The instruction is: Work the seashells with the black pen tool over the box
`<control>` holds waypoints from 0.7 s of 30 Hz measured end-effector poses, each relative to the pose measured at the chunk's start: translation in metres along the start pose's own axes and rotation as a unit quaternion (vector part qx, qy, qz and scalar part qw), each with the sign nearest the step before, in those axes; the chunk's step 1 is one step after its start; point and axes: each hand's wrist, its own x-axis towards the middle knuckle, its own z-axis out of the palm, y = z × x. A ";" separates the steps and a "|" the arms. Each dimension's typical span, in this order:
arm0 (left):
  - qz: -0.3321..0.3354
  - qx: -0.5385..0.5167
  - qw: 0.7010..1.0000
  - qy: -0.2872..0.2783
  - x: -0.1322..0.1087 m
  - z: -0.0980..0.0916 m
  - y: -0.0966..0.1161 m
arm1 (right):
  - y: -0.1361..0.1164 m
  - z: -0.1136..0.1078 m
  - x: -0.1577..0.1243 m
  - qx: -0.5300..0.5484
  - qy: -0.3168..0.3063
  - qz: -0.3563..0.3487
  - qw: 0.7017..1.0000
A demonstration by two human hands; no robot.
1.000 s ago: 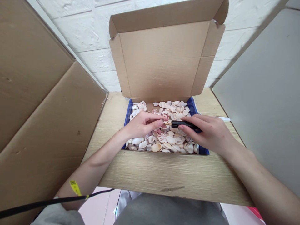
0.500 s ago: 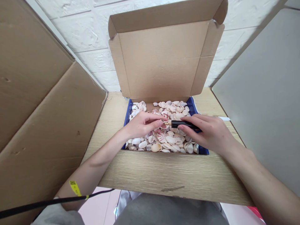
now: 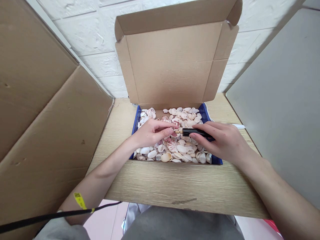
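An open cardboard box point(image 3: 135, 120) with a blue outer wall lies on the wooden table, filled with several small white, pink and tan seashells point(image 3: 182, 150). Above the shells my left hand point(image 3: 150, 133) is closed in a pinch on something small I cannot make out, probably a shell. My right hand point(image 3: 222, 140) grips a black pen-like tool point(image 3: 195, 132) with a brass tip. The tip points left and meets the fingertips of my left hand.
The box lid point(image 3: 175, 63) stands upright behind the shells against a white brick wall. A big cardboard sheet point(image 3: 47, 110) leans on the left, a grey panel point(image 3: 282, 93) on the right. A black cable point(image 3: 57, 215) crosses my left forearm near the table's front edge point(image 3: 185, 203).
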 end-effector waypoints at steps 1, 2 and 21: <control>0.002 0.003 1.000 0.000 0.000 0.000 0.000 | 0.000 0.000 0.000 -0.001 -0.001 -0.001 1.000; 0.001 0.006 1.000 0.000 0.000 0.000 0.000 | 0.000 0.000 0.000 -0.002 -0.001 -0.002 1.000; -0.013 -0.021 1.000 -0.008 0.000 0.000 -0.002 | 0.004 0.003 0.002 -0.001 0.094 -0.044 0.995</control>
